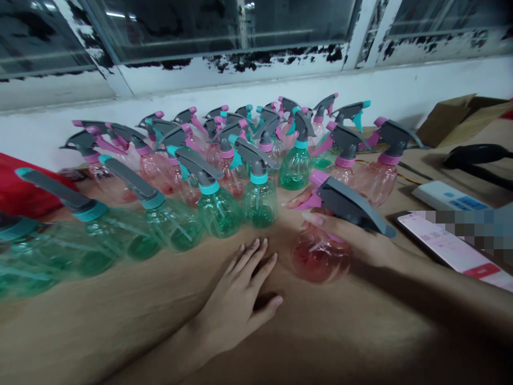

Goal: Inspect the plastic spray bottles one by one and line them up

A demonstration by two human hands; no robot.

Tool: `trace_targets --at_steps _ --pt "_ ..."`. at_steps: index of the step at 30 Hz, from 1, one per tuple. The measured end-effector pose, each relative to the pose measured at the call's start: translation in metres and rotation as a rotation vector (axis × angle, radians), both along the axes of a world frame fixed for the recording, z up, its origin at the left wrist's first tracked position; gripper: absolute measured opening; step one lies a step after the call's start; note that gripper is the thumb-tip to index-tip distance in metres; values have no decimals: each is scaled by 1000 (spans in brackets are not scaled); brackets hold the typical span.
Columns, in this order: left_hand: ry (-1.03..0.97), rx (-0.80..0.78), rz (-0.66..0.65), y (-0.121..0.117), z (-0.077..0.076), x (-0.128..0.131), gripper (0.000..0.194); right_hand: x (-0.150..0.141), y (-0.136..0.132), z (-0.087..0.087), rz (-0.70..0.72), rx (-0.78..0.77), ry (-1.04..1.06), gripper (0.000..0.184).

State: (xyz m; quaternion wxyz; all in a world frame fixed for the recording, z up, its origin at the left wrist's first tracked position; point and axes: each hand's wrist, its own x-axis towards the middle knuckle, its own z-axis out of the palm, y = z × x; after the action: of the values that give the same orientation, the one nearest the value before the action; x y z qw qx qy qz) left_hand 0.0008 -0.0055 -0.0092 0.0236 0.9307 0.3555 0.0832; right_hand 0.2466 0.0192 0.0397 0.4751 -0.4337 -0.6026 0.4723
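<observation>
My right hand (344,230) is wrapped around the neck of a pink spray bottle (318,262), which has a grey and pink trigger head. The bottle stands upright or nearly so at the table surface. My left hand (236,299) lies flat on the wooden table (168,331), fingers spread, with nothing in it. Just beyond its fingertips stand a green spray bottle (260,206) and another green spray bottle (219,211), both with grey and turquoise heads. A further pink spray bottle (377,179) stands behind my right hand.
Several more green and pink spray bottles fill the back and left of the table. At right lie a phone (444,246), a white and blue box-shaped item (449,195) and a black strap-like object (476,155). Behind them is an open cardboard box (449,120); red material (28,184) sits far left.
</observation>
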Motion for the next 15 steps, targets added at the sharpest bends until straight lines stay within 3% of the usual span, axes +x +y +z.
trace_targets --at_steps 7,11,15 --pt "2 17 -8 -1 0 0 59 0 1 -5 6 -62 78 17" --pt "9 22 -5 -1 1 0 60 1 -1 -6 -5 -27 82 11" --pt "7 27 -7 0 0 0 59 2 0 -2 12 34 6 16"
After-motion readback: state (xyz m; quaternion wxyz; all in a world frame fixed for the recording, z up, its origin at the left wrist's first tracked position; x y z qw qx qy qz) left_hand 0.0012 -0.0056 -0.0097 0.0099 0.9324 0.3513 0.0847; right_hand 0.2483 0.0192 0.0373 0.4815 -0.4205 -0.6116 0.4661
